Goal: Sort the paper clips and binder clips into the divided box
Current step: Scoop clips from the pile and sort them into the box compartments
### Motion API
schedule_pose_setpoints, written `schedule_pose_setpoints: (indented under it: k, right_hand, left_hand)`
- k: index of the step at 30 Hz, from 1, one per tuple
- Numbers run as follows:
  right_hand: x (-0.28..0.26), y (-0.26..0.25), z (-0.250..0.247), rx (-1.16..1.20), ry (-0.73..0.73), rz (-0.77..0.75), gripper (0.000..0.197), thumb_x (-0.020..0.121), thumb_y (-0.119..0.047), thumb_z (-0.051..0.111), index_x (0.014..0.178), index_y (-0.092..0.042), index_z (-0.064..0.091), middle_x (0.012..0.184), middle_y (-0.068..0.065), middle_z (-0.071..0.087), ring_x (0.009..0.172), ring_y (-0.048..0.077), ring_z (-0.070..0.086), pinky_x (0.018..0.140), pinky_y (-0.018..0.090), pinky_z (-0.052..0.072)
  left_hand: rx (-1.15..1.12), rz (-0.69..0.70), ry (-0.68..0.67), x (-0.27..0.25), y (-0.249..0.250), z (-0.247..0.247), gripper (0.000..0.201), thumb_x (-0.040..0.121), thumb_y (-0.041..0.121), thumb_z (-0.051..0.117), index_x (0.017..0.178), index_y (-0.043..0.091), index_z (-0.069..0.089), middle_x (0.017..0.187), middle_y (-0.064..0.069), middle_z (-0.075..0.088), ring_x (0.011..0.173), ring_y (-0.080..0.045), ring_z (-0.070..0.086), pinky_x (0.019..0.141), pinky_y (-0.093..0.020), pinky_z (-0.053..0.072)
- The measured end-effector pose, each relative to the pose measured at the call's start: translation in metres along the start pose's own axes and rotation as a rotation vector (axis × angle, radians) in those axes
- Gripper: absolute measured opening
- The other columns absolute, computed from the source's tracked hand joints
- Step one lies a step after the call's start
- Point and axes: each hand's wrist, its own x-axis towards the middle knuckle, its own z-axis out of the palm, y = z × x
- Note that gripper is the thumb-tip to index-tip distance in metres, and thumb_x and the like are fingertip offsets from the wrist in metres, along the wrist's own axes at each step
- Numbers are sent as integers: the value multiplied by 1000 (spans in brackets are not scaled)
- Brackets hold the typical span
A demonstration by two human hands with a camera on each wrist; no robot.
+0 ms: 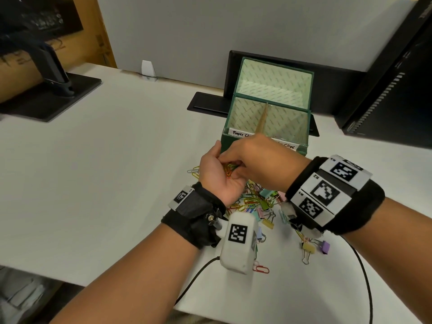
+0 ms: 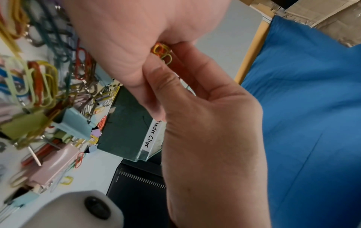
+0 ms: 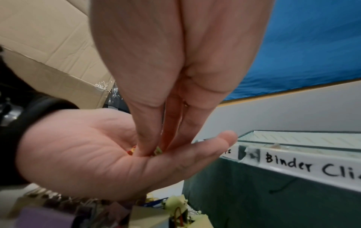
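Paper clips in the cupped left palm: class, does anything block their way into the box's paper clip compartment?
Only the right hand, whose fingers reach into the left hand on the paper clips, before the open green box.

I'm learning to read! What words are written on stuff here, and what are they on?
"Paper Cli", rest hidden by the hand: white label on the green divided box, left compartment.
"Binder Cli", cut off by the frame edge: white label on the right compartment.
Wristband markers: patterns, tiny letters too small to read.
Monitor print: too blurred.
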Motion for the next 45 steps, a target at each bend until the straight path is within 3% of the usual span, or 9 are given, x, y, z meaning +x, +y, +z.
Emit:
schedule_pose_setpoints:
  k: [4,9,15,20,26,33,40,43,45]
  right_hand:
    - [-4,1,-2,-97,-17,35,23,92,-22,58,109,-28,72,100,1,68,91,19,62,78,35,52]
    - [-7,-5,1,-95,8,3,27,89,-18,54,108,-30,69,96,0,69,90,19,63,77,35,52]
    - [-9,1,4,-19,89,21,27,87,-18,57,105,-32,72,97,-3,73,88,17,66,77,34,53]
    - [-14,17,-17,470,360,188,18,83,-20,73,100,-25,76,90,-11,73,78,-4,64,75,9,51]
    - [12,48,-40,540,729,377,12,83,-24,75,95,-24,76,85,-11,72,80,-1,66,85,19,54]
    - [37,52,-27,270,230,417,24,92,-21,64,115,-19,71,115,1,70,105,17,63,90,25,48]
    - [-12,50,-40,463,507,405,23,95,-19,60,113,-25,72,116,-9,70,109,4,61,89,14,42]
    - [-51,51,-38,506,466,412,18,93,-25,62,107,-28,74,100,-16,71,97,-1,64,88,13,46]
    - [-73,52,-30,534,341,436,13,91,-29,65,97,-28,76,83,-16,72,78,-2,67,72,8,49]
  left_hand:
    - [60,-4,-71,1,-1,-1,70,100,45,30,69,2,76,60,-1,46,53,-11,41,58,-18,18]
    - [139,-11,-102,-3,1,0,71,101,44,28,74,2,78,72,-6,67,61,-16,63,60,-24,43]
    - [78,-40,-81,-5,1,3,62,100,42,34,83,2,78,78,-6,63,68,-17,58,57,-23,45]
    - [43,11,-109,-8,2,7,48,101,36,36,102,-5,62,93,-22,71,82,-31,71,82,-42,55]
    - [146,37,-18,-5,4,4,45,98,33,40,106,-1,67,97,-18,72,79,-26,71,77,-36,58]
    - [181,89,10,-5,8,4,37,94,33,46,102,5,69,75,-8,67,62,-18,61,63,-29,51]
    - [382,149,-73,-17,11,13,29,94,28,48,102,8,67,75,-5,64,60,-15,57,61,-27,47]
    - [528,179,-131,-30,13,23,26,94,25,47,102,8,65,74,-4,64,60,-15,55,56,-24,47]
    - [698,203,-193,-40,15,31,24,95,25,47,102,10,64,75,-4,64,61,-15,55,57,-25,46]
